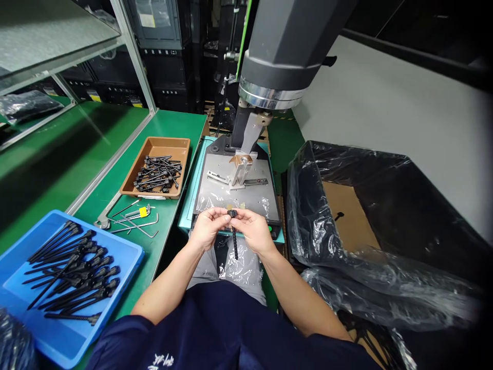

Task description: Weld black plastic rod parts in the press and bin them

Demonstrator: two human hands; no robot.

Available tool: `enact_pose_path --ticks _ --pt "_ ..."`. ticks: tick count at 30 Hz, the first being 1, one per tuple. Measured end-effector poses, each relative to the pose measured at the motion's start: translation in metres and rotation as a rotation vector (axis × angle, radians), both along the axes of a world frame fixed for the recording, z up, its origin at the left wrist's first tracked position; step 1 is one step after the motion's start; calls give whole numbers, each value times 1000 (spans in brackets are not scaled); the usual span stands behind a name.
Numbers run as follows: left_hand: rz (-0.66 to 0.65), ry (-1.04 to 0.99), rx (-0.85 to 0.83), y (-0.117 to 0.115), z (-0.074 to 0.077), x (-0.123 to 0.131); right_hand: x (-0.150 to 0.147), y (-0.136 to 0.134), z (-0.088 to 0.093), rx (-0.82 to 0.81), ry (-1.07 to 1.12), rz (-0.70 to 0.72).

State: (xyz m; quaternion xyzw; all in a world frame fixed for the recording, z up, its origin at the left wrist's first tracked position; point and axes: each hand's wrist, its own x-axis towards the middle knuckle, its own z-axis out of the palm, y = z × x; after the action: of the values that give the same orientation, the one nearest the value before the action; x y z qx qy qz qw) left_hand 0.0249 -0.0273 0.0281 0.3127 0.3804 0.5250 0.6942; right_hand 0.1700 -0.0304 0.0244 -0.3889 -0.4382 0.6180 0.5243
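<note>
A black ribbed rod with a thick head point(234, 241) hangs head-up between my hands, above my lap. My left hand point(210, 226) pinches the head from the left, thumb and fingertips closed on it. From the right, my right hand point(252, 228) closes its fingers on the same head. Just beyond my fingers is the machine's flat metal base point(215, 198), with an upright metal fixture point(241, 169) on it. The large grey machine head point(279, 67) with a silver ring hangs over the fixture.
On the green bench to the left are a blue tray point(133, 257) of black rods, a brown tray point(154, 146) of thinner rods, and several hex keys point(146, 213). At right stands a plastic-lined box point(308, 205) with a black piece point(339, 215) inside.
</note>
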Motion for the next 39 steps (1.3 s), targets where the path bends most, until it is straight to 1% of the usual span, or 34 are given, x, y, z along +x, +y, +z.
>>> enact_pose_path --ticks 6,12,18,22,30,35,39 --pt "19 41 17 1 1 0 0 2 1 -3 37 25" --pt "16 79 48 3 6 1 3 4 1 7 64 50" --pt "19 115 92 7 7 6 8 7 -1 37 15 -15" --pt "-3 139 100 13 4 10 12 9 -6 66 -71 -120" --pt "-86 77 43 29 -2 22 20 13 -3 127 -188 -248" --pt "-128 21 -7 37 -2 31 27 19 -4 130 -201 -263" --pt "-116 28 -9 41 -1 35 31 24 -7 89 -104 -231"
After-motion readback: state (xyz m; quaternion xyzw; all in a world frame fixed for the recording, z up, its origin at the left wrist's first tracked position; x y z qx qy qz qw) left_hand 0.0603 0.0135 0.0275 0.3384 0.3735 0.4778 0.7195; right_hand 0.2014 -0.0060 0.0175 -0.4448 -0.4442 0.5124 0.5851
